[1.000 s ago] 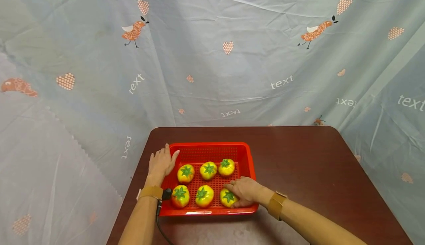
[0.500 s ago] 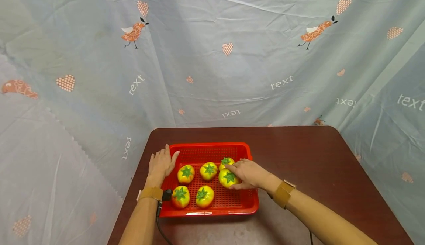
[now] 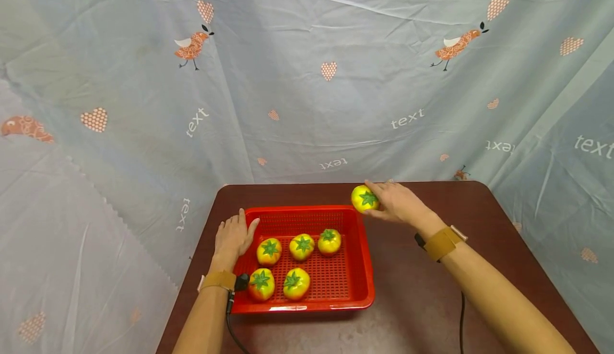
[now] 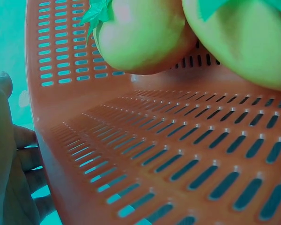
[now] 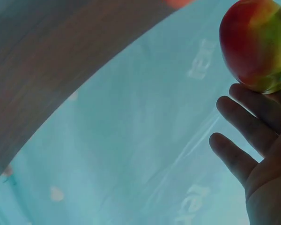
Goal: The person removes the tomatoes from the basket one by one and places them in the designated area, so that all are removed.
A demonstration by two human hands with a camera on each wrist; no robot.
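My right hand [image 3: 397, 203] pinches a yellow-and-red tomato [image 3: 364, 199] between thumb and fingers, above the basket's far right corner. In the right wrist view the tomato [image 5: 253, 44] shows its red side, and the other fingers extend below it. My left hand [image 3: 232, 241] lies along the left rim of the red plastic basket [image 3: 368, 268], fingers straight, thumb apart. The left wrist view has its fingers [image 4: 30, 159] outside the slotted wall; contact is hard to tell. Several similar tomatoes with green star-shaped tops sit inside, such as one [image 3: 296, 283] at the front.
The basket stands on a dark brown table [image 3: 431, 247], toward its left side. A pale blue-grey curtain [image 3: 307, 77] with birds and hearts hangs behind and at both sides. Cables [image 3: 462, 322] trail from the wrist cameras.
My right hand has lifted the front-right tomato out of the basket, moving it away from me and to the right. The left hand has stayed in place.
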